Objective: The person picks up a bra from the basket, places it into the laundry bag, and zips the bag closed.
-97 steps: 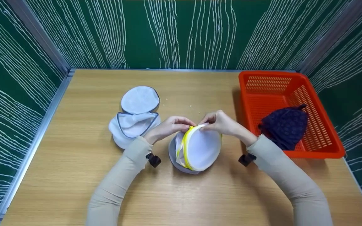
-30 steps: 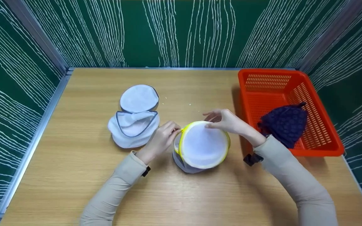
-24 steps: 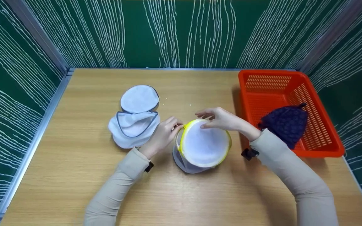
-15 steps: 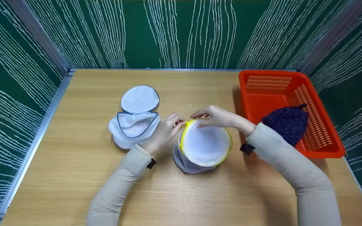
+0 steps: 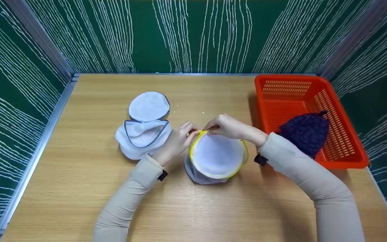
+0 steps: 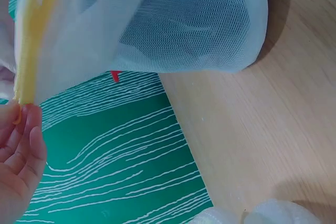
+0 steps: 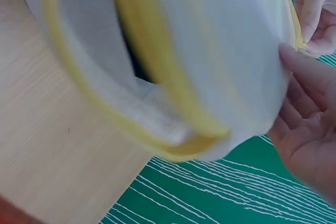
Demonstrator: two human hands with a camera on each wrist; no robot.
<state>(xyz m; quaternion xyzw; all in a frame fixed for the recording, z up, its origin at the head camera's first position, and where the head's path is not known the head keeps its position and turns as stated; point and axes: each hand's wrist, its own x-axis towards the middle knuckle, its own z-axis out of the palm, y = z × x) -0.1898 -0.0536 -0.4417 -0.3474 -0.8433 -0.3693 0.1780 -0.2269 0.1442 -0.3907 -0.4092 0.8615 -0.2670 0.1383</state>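
Note:
A white mesh laundry bag (image 5: 218, 156) with a yellow zipper stands mid-table, its round lid tilted up towards the head camera. At the zipper's far left end, my left hand (image 5: 177, 140) pinches the yellow tape between thumb and fingers; the left wrist view shows this left hand (image 6: 21, 156) below the yellow zipper (image 6: 32, 51). Beside it, my right hand (image 5: 228, 127) grips the top of the lid's rim, thumb on the white fabric. In the right wrist view a gap shows along the yellow zipper edge (image 7: 152, 61), with the right hand (image 7: 310, 121) at the rim.
Two white mesh pieces lie at the left: a flat round one (image 5: 149, 106) and a crumpled dark-edged one (image 5: 143, 139). A red basket (image 5: 289, 89) at the right holds a dark blue patterned cloth item (image 5: 306, 132). Green walls (image 5: 143, 33) with white streaks enclose the table (image 5: 197, 215).
Since the earliest frame the lid has turned to face the camera more. Over the last second my right hand has moved left along the rim to my left hand, its fingers closing on the edge.

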